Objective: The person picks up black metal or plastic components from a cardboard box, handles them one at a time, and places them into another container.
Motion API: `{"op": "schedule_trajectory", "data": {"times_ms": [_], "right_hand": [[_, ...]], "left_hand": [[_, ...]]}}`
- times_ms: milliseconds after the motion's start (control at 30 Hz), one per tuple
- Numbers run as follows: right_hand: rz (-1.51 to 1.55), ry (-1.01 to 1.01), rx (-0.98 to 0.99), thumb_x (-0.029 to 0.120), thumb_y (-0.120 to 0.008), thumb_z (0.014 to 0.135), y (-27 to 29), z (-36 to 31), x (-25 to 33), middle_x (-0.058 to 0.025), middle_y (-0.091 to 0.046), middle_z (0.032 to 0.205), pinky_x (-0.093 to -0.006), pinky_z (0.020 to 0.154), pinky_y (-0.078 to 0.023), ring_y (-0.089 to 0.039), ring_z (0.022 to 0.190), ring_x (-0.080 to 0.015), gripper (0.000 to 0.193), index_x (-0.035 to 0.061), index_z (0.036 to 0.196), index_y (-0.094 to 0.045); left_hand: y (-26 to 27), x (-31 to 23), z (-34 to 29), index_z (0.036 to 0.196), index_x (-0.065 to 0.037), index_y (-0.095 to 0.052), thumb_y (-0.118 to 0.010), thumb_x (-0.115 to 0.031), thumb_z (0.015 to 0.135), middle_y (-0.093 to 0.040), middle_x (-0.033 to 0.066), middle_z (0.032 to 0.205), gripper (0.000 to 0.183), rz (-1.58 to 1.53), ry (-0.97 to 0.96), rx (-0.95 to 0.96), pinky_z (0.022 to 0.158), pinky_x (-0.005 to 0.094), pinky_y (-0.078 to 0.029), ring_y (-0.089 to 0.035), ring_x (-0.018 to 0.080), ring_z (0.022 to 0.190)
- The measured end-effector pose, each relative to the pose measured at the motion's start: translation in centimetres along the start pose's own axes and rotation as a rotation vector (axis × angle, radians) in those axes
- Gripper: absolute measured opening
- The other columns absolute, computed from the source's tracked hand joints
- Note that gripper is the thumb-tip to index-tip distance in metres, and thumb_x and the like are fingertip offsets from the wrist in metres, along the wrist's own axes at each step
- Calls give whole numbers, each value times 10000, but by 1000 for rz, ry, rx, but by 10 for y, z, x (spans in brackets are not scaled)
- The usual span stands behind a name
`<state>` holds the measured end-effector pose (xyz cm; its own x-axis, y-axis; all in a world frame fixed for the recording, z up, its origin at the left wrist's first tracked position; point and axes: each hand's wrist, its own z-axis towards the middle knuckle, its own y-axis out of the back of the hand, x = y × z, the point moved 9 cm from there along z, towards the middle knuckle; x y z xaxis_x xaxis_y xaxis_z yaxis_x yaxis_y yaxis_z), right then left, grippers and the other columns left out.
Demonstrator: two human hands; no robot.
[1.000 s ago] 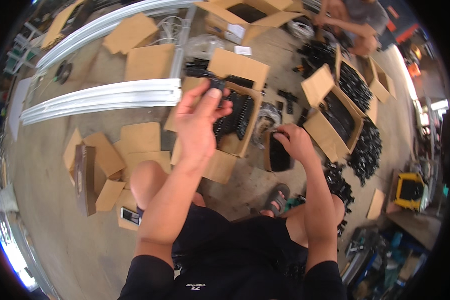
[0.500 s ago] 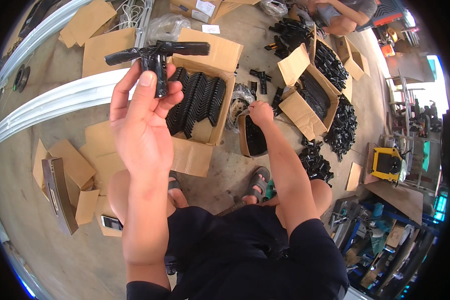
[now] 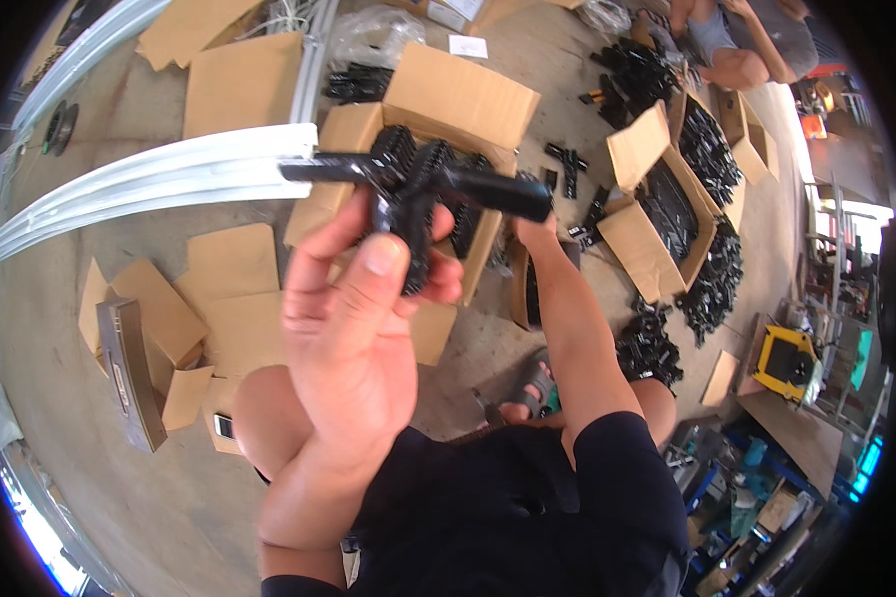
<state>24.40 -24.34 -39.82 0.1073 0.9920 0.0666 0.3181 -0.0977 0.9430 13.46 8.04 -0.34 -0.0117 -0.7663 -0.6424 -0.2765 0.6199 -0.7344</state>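
My left hand (image 3: 353, 323) is raised close to view, its thumb and fingers closed round the stem of a black T-shaped connector (image 3: 413, 224) with a shiny, plastic-like surface. Its two side arms stretch out left and right. Behind it, an open cardboard box (image 3: 463, 85) contains rows of black angled pieces, partly covered by the connector. My right hand (image 3: 536, 231) is down by a small narrow cardboard box (image 3: 521, 294) with dark contents. The connector's right arm covers its fingers, so their grip is hidden.
To the right, another open cardboard box (image 3: 632, 244) holds black parts, with heaps of black connectors (image 3: 712, 284) around it. Long white metal profiles (image 3: 149, 189) lie on the left. Flattened cardboard (image 3: 234, 264) and a phone (image 3: 224, 426) are nearby. Another person (image 3: 737, 65) sits at the far right.
My left hand has moved right and nearer with the connector, which now hides my right hand's fingers. The view has shifted, so the surroundings appear displaced. My right hand remains by the small box.
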Motion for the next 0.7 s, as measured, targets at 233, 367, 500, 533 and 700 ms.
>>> {"op": "schedule_trajectory", "data": {"times_ms": [233, 367, 500, 533, 700], "right_hand": [[13, -107, 129, 163, -471, 992, -2, -2, 28, -171, -737, 1168, -442, 932, -572, -663, 1166, -378, 332, 22, 1097, -752], [-110, -13, 0, 171, -506, 980, -5, -6, 1, -176, -753, 1088, -459, 889, -583, -698, 1070, -384, 300, 29, 1065, -756], [257, 92, -96, 173, -603, 936, 60, -37, 37, -191, -759, 968, -456, 817, -584, -736, 941, -347, 215, 35, 984, -760], [470, 108, -249, 145, -692, 885, 91, -52, 36, -182, -747, 856, -413, 743, -574, -744, 807, -275, 163, 15, 964, -750], [1433, 125, -206, 130, -703, 934, 204, -126, 85, -84, -775, 969, -335, 753, -574, -696, 758, -193, 180, 90, 1096, -769]], "left_hand": [[11, 15, -1, 1324, -29, -584, -654, -104, 992, -715, 198, 1125, 347, -60, 112, -78, 777, 363, -611, -731, 233, 867], [9, 27, 1, 1310, -56, -586, -644, -154, 1006, -716, 177, 1136, 325, -49, 141, -96, 793, 349, -601, -722, 218, 877], [13, 29, 1, 1296, -91, -577, -630, -220, 1020, -708, 149, 1157, 309, 1, 134, -101, 837, 334, -577, -696, 203, 925], [12, 33, 2, 1295, -91, -576, -632, -220, 1019, -707, 147, 1158, 310, 9, 139, -97, 844, 335, -574, -695, 203, 934], [14, 47, 0, 1344, -64, -561, -668, -202, 1000, -712, 153, 1145, 385, 27, 121, -122, 885, 347, -573, -707, 217, 960]]}}
